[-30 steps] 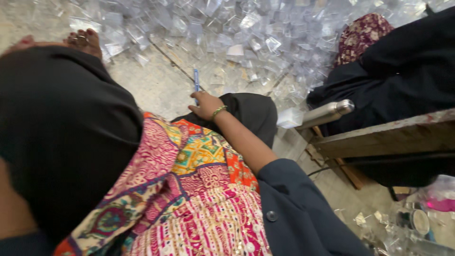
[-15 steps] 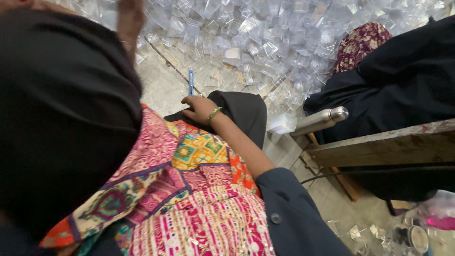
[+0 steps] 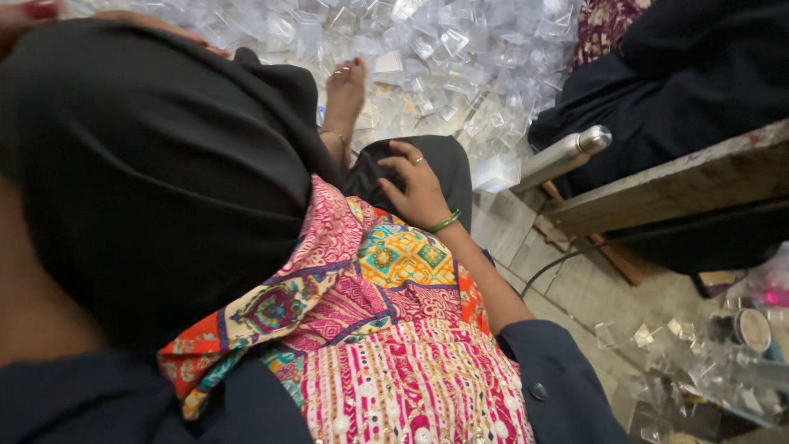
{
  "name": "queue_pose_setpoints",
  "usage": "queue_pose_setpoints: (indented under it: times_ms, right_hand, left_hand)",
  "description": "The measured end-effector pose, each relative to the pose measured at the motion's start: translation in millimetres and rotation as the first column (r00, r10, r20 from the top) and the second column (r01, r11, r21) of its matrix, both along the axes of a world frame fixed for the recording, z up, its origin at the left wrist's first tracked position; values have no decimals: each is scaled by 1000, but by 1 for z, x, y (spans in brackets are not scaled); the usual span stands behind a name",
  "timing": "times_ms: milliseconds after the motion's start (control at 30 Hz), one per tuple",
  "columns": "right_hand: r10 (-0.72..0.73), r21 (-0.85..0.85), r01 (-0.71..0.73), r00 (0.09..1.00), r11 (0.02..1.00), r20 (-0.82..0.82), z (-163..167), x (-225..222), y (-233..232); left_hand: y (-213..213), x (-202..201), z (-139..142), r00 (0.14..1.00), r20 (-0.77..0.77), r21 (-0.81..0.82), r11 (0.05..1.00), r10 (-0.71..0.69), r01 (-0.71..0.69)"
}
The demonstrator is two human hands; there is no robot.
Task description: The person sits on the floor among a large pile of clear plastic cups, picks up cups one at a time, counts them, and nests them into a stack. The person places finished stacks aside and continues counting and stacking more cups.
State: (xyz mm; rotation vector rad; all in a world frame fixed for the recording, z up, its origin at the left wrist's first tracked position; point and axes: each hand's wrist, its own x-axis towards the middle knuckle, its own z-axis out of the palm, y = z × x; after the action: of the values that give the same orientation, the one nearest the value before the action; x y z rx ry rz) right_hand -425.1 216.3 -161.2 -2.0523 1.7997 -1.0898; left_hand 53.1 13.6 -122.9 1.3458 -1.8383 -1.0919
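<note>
Matt black cloth (image 3: 148, 181) covers the raised knee, and the right hand (image 3: 419, 185) rests on more dull black fabric. The patchwork cloth in pink, orange and yellow (image 3: 386, 271) looks woven, with glossy pearl-like beads sewn on below. Small clear plastic packets (image 3: 444, 49) glint in a heap. A brushed metal flask (image 3: 563, 156) shines softly beside the rough, worn wooden bench (image 3: 682, 185).

The left hand (image 3: 37, 10) is cut off at the top-left corner, mostly hidden behind black cloth (image 3: 148, 164). The clear plastic pieces (image 3: 460, 57) are too small and blurred to identify.
</note>
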Motion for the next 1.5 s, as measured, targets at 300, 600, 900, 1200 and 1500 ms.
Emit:
queue_pose_setpoints:
  times_ms: [300,600,900,1200,1500]
  right_hand:
    - [-143,48,140,987,989,69,5,-21,-46]
    - [-344,52,343,939,938,22,-36,-62,-116]
    - [-401,214,391,916,895,5,-67,-72,-182]
    - [-166,307,188,981,933,-96,-30,-29,-202]
    - [-97,427,-9,970,904,225,50,-5,-214]
  left_hand:
    - [-11,11,-7,996,77,-69,997,35,-30]
    - [-24,31,-15,964,239,-169,982,121,-81]
    - [-30,1,43,332,904,-249,963,269,-103]
    - [-56,-66,47,305,930,-220,975,204,17]
    - [-39,-81,37,394,904,-258,946,166,194]
